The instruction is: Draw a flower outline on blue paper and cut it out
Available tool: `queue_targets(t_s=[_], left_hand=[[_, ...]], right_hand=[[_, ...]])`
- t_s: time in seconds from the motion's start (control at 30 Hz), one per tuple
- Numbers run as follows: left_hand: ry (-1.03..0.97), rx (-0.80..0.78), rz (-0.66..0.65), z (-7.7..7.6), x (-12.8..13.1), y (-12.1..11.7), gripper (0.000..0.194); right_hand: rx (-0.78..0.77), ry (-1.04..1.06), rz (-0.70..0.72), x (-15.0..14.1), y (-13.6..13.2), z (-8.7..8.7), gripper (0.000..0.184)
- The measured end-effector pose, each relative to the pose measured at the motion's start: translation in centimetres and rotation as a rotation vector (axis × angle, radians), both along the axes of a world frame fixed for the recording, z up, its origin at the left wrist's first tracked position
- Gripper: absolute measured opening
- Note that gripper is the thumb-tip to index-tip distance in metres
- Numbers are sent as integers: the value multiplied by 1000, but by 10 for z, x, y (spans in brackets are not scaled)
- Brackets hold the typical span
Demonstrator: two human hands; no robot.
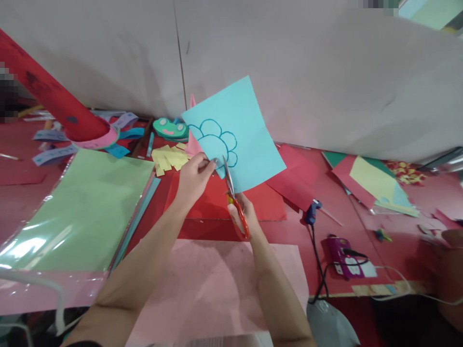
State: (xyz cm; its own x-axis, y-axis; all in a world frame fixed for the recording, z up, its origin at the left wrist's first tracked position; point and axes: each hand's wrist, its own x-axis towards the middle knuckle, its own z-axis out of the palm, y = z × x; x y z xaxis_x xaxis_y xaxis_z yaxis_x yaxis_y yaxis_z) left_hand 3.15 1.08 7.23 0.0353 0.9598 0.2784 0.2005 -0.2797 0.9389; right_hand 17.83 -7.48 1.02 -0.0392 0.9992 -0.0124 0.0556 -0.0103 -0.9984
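Note:
A light-blue sheet of paper [255, 140] with a flower outline drawn in darker blue is held up above the table. My left hand [197, 176] pinches its lower left edge between thumb and fingers. In my right hand [246, 212] is a pair of scissors [241, 214] with orange-red handles. Its blades point up and away from me, lying at the paper's lower part beside the drawn petals. Red paper [202, 202] lies beneath both hands, and a pink sheet [217, 284] is nearer to me.
Left are a green paper pack [90, 207], a red tube [54, 91], yellow paper strips [168, 159] and a green frog-like cutout [170, 129]. Right are a blue glue gun [312, 212], a purple power strip [343, 255] with cords, and coloured sheets [372, 183]. Another person's arm [450, 284] shows at the right edge.

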Motion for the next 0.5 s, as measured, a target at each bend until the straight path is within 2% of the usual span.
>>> queue_targets(t_s=[0.23, 0.5], left_hand=[[4, -14, -66, -3, 0, 2, 27], [26, -44, -84, -1, 2, 0, 14]], right_hand=[[41, 29, 33, 0, 0, -2, 59], [16, 62, -11, -4, 0, 0, 59]])
